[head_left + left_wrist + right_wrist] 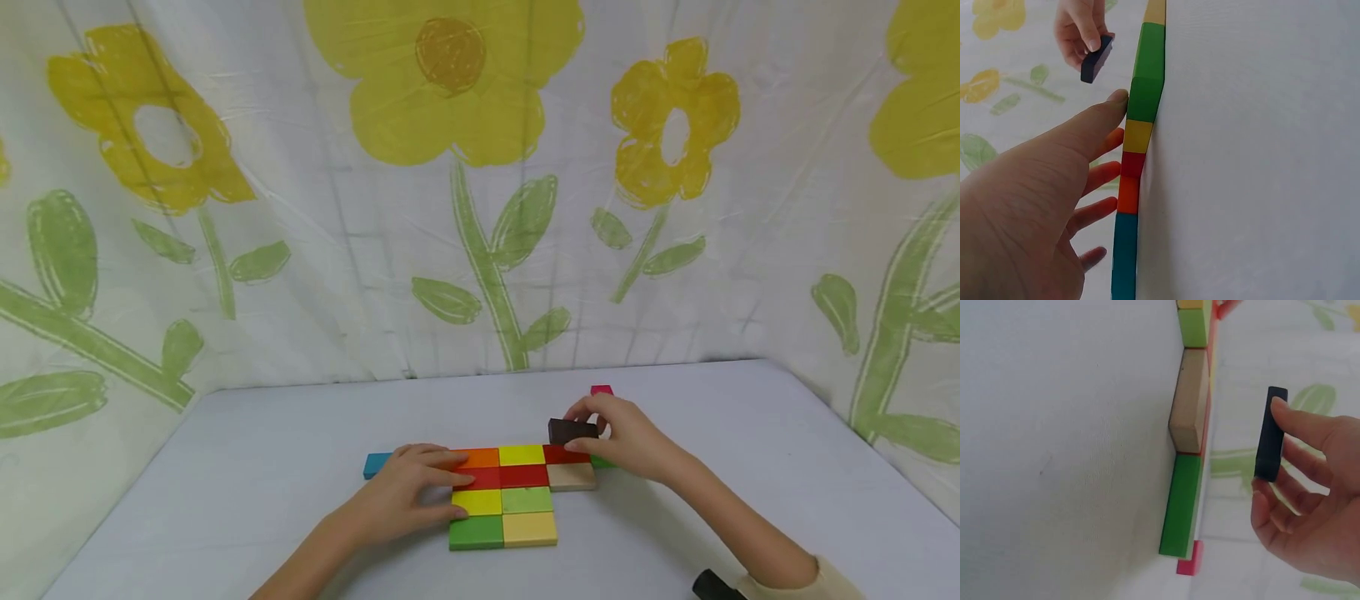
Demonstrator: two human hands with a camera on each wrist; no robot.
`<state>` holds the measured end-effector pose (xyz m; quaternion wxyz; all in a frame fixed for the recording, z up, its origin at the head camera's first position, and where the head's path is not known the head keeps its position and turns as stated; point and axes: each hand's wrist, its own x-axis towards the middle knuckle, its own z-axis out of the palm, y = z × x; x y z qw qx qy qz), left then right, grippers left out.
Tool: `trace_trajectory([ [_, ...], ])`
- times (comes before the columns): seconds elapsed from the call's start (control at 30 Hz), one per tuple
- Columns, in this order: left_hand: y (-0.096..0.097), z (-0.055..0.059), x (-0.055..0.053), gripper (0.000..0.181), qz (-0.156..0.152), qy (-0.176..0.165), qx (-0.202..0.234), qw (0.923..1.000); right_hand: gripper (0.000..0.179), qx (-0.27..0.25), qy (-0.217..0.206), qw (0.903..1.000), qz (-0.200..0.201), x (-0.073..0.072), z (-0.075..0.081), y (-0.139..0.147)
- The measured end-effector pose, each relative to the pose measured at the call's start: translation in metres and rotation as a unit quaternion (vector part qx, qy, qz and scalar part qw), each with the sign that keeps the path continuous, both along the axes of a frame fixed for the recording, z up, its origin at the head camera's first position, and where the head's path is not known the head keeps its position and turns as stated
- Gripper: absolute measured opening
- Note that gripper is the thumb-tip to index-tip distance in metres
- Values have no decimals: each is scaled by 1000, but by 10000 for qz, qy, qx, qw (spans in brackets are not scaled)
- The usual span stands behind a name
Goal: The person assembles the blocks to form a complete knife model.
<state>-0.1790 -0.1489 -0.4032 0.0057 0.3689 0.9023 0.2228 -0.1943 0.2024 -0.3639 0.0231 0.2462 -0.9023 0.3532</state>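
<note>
Between thumb and fingers, my right hand (633, 437) pinches a black rectangular block (573, 431), held above the back right of a flat group of coloured blocks. In the right wrist view this black block (1271, 434) is clear of the surface. My left hand (393, 496) lies along the group's left side, fingers extended, its fingertips touching the orange block (480, 457), the red block (486, 477) and the yellow block (480, 502). The left wrist view shows its thumb against the green block (1146, 99). A blue block (377, 464) reaches out to the left, partly hidden by that hand.
On the right, a natural wood block (572, 476) and a green block (603, 461) border the group. A pink block (602, 389) lies farther back, partly behind the right hand. A flowered curtain (337, 250) hangs behind the white table (247, 483). A black object (716, 585) shows near the right sleeve.
</note>
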Motion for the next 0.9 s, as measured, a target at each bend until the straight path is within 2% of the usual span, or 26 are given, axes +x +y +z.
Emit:
trace_trajectory([
  [0.23,0,-2,-1,47,-123,18,69,9999,28,-61,56,10000,34,13,3,7],
  [0.47,-1,-2,-1,45,-225,40,195,9995,31,-138,-200,9996,131,23,0,8],
  [0.77,-1,-1,-1,53,-101,-197,220,9995,29,-231,-309,9987,339,28,-8,5],
  [0.9,-2,-1,-1,56,-109,-96,212,9997,29,-225,-395,9982,383,29,-8,4],
])
